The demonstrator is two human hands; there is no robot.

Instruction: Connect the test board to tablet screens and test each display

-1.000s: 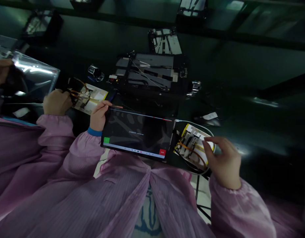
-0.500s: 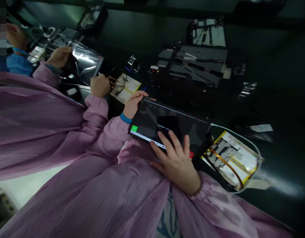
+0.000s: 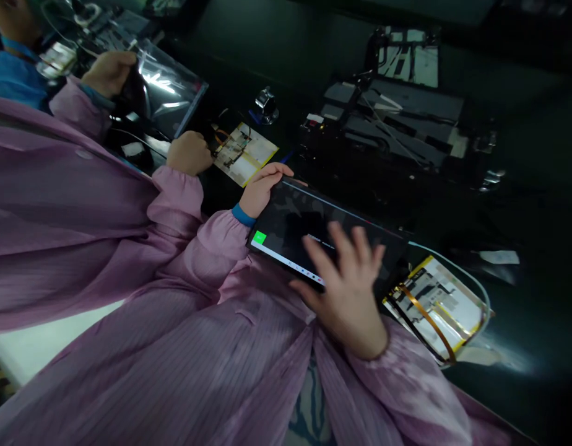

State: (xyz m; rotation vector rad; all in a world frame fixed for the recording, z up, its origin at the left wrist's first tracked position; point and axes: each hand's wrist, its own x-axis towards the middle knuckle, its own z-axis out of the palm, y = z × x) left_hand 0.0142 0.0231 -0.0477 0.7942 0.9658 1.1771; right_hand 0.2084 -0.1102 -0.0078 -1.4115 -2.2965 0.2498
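A dark touchscreen panel (image 3: 295,210) is lit, with a green square at its lower left corner and a pale icon bar along the near edge. My left hand (image 3: 262,189) grips its left end, thumb at the rim and the other fingers partly hidden behind. Over the right half of the screen, my right hand (image 3: 351,285) is open, fingers spread and a little blurred; whether a fingertip touches the glass I cannot tell. Beside the panel's right end lies a white battery-and-board assembly (image 3: 444,310) with yellow edges, an orange ribbon and a pale cable.
At the left, a co-worker's hands (image 3: 188,152) work by a film-covered screen (image 3: 168,93). A second board assembly (image 3: 244,155) lies between us, with a shiny metal piece (image 3: 266,105) behind it. Grey panels with cables (image 3: 397,118) occupy the back right, and a black pouch (image 3: 494,260) the right.
My right hand has shifted right and its fingers are spread wider over the screen. My left hand keeps its hold on the panel. The whole view has shifted slightly.
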